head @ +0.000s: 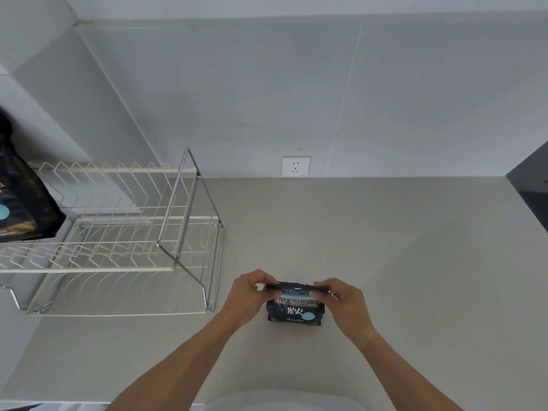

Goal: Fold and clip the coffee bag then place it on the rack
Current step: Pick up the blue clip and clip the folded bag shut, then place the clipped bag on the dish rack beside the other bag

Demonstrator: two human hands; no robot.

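Head view, small black printed coffee bag [295, 310] upright on grey countertop [385, 262], left hand [247, 292] and right hand [345, 299] pinching its folded top edge, white wire rack [118, 232] far left.

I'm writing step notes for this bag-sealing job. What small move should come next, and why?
Probably press the fold flat. Both hands, left hand and right hand, pinch the top edge of the coffee bag, which stands on the counter; I can't see a clip.
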